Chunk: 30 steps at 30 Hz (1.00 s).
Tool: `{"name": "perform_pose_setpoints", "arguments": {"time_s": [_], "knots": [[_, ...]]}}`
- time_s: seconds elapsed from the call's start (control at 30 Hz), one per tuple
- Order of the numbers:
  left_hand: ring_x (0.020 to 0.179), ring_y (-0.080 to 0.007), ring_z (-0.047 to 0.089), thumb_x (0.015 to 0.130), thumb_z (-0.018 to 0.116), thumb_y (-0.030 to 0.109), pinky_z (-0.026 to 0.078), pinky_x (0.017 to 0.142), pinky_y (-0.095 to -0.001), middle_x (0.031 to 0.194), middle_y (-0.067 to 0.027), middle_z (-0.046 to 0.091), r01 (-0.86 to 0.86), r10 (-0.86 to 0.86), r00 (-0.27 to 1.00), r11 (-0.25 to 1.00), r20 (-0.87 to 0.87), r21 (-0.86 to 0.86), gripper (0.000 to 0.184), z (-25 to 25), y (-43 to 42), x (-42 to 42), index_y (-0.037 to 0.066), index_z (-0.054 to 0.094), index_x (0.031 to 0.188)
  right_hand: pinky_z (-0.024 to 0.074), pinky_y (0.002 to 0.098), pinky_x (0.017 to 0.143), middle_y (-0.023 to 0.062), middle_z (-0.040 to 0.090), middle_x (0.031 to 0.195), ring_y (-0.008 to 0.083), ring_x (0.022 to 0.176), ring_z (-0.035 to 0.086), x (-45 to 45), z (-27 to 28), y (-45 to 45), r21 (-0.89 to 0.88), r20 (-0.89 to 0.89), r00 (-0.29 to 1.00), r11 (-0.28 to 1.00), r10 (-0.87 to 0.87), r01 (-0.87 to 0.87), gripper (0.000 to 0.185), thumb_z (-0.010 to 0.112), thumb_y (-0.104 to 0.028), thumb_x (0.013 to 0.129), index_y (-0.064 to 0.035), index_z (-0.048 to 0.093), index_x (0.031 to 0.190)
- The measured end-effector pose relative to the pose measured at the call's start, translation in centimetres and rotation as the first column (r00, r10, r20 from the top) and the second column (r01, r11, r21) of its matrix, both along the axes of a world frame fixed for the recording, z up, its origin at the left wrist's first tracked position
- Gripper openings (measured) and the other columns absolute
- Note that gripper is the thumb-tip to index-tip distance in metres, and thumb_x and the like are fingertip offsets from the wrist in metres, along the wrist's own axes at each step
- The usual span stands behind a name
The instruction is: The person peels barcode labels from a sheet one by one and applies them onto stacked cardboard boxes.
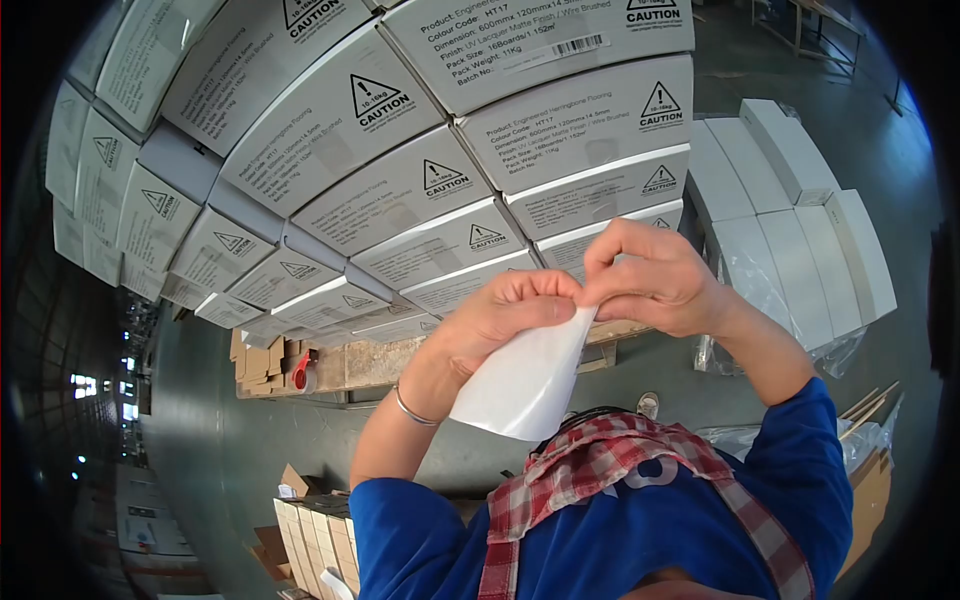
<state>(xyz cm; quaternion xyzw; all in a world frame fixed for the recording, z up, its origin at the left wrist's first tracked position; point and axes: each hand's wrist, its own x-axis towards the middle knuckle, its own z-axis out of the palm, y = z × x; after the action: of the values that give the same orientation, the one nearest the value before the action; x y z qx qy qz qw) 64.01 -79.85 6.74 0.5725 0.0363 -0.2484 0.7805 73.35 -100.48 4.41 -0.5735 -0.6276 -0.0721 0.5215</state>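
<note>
A blank white sheet of paper [525, 385] hangs in front of my chest, its lower end curling. My left hand [515, 312] pinches its upper corner between thumb and fingers. Right beside it, my right hand [650, 280] has its thumb and fingertips pressed together at the same corner, touching the left fingertips. Whether a separate thin layer lies between the right fingertips cannot be made out. Just beyond both hands rises a stack of white flooring cartons [410, 215] with printed text and caution triangles on their ends.
The cartons rest on a wooden pallet [385, 365], where a red tape dispenser [304, 370] lies near flattened cardboard [258, 360]. More white cartons [800, 260] with clear plastic wrap stand at the right. Stacked boxes [315, 540] are at the lower left, cardboard [868, 500] at the lower right.
</note>
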Motion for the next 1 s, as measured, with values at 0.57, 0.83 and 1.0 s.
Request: {"name": "perform_pose_setpoints", "arguments": {"time_s": [0.57, 0.83, 1.0], "knots": [[0.085, -0.0107, 0.058, 0.085, 0.066, 0.010, 0.048, 0.073, -0.0255, 0.099, -0.0044, 0.061, -0.663, 0.171, 0.623, 0.632, 0.763, 0.400, 0.021, -5.2, 1.5, 1.6, 0.003, 0.057, 0.104, 0.0424, 0.0233, 0.064, 0.0035, 0.056, 0.079, 0.0099, 0.070, 0.052, 3.1, -0.1, -2.0, 0.039, -0.237, 0.837, 0.856, -0.493, 0.515, 0.006, 0.061, 0.004, 0.084, 0.0008, 0.055, 0.085], [0.077, -0.0115, 0.058, 0.084, 0.066, 0.008, 0.047, 0.069, -0.0263, 0.086, -0.0029, 0.062, -0.771, 0.293, 0.510, 0.573, 0.809, 0.278, 0.010, -4.7, -1.3, 3.6, 0.002, 0.059, 0.086, 0.0430, 0.0233, 0.064, 0.0027, 0.056, 0.078, 0.0104, 0.070, 0.052, 3.4, -0.2, -1.5, 0.040, -0.214, 0.843, 0.858, -0.494, 0.513, 0.007, 0.061, 0.004, 0.084, 0.0005, 0.056, 0.084], [0.066, -0.0142, 0.059, 0.084, 0.067, 0.008, 0.046, 0.061, -0.0285, 0.074, -0.0049, 0.062, -0.811, 0.243, 0.506, 0.460, 0.827, 0.361, 0.010, -5.0, -1.1, 5.5, 0.002, 0.059, 0.082, 0.0446, 0.0244, 0.066, 0.0025, 0.057, 0.078, 0.0105, 0.071, 0.054, 5.5, -2.4, -0.6, 0.042, -0.245, 0.833, 0.853, -0.495, 0.520, 0.011, 0.063, 0.004, 0.083, -0.0005, 0.058, 0.092]]}}
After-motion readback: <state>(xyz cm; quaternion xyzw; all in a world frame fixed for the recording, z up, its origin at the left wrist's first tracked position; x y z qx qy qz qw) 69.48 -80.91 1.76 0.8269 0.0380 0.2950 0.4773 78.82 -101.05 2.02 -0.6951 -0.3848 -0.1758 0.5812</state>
